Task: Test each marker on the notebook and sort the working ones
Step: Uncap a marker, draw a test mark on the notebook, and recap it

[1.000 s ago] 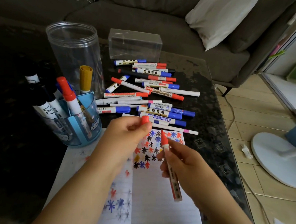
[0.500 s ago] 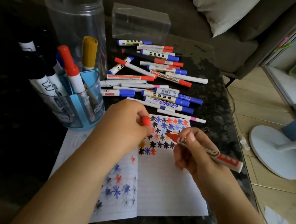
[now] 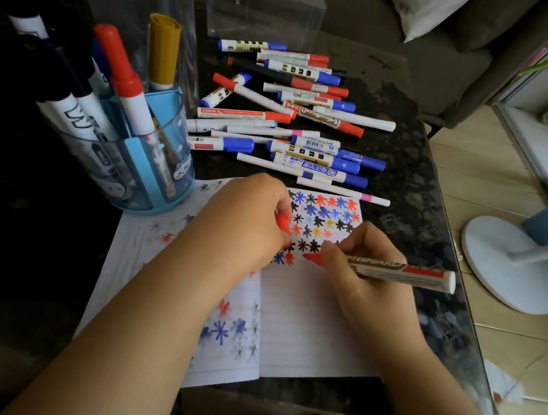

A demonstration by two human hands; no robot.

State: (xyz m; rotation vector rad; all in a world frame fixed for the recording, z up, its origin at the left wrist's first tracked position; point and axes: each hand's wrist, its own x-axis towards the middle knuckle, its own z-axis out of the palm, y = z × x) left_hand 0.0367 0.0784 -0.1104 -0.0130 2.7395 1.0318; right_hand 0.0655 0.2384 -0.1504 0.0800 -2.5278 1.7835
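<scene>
Hands: Two hands are working over the open white lined notebook (image 3: 307,321); we are seeing both busy.
Right hand: our right hand (image 3: 361,277) is clamping its fingers around the red-tipped white whiteboard marker (image 3: 390,271), writing-style.
Left hand: our left hand (image 3: 249,225) is curling around the marker's red plastic cap (image 3: 283,224) while resting on the page.
Marker axis: the barrel is running nearly level, tail pointing right, tip (image 3: 309,257) pointing left at the paper.
Key relation: the tip is sitting just below the rows of small ink stars (image 3: 323,216), beside bare paper, so we are judging a short downward stroke comes next.
Sorting: the blue plastic pen holder (image 3: 159,174) is standing nearer our left hand; the loose pile of capped markers (image 3: 290,121) is lying beyond the notebook.
</scene>
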